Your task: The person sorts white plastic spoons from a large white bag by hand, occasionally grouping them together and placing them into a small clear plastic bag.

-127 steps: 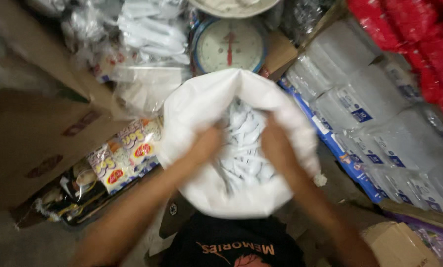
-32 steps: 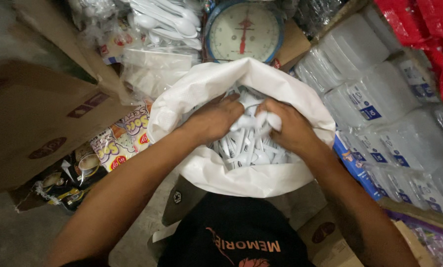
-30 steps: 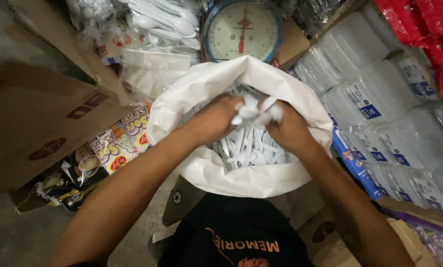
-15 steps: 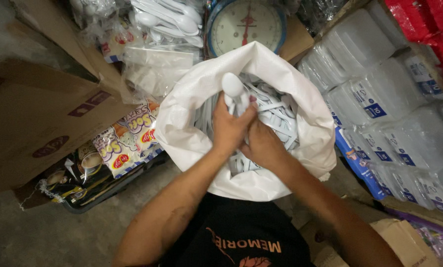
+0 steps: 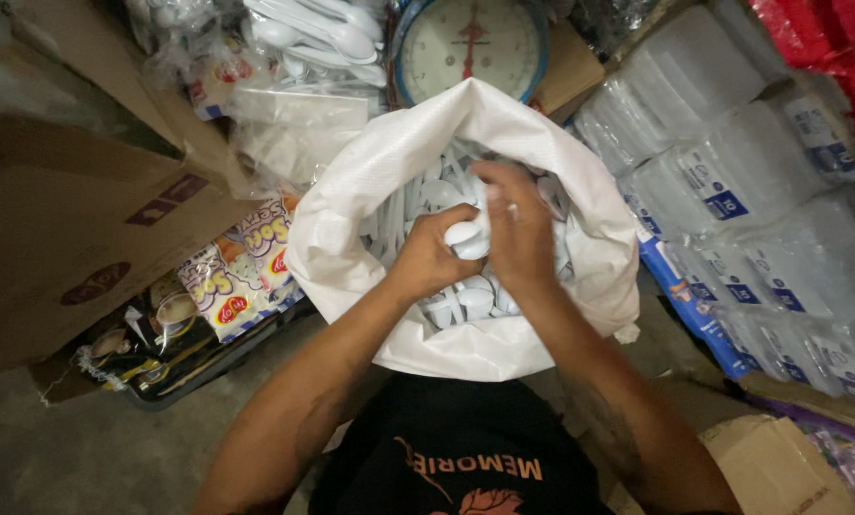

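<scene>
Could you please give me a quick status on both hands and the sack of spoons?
Left hand shut on white plastic spoons. Right hand grips the same bunch. White sack open, full of spoons. Nothing in the way.

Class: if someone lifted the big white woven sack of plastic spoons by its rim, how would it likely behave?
The big white woven sack would probably sag, since its rim is already folded and creased. The white plastic spoons lie loose inside, so they would likely shift and rattle. It probably weighs little for its bulk.

It looked like a cramped shop storeroom, crowded with a round blue-rimmed weighing scale (image 5: 468, 43), stacked clear plastic container packs (image 5: 732, 181), brown cardboard boxes (image 5: 60, 238) and bagged white plastic spoons (image 5: 318, 38).
</scene>
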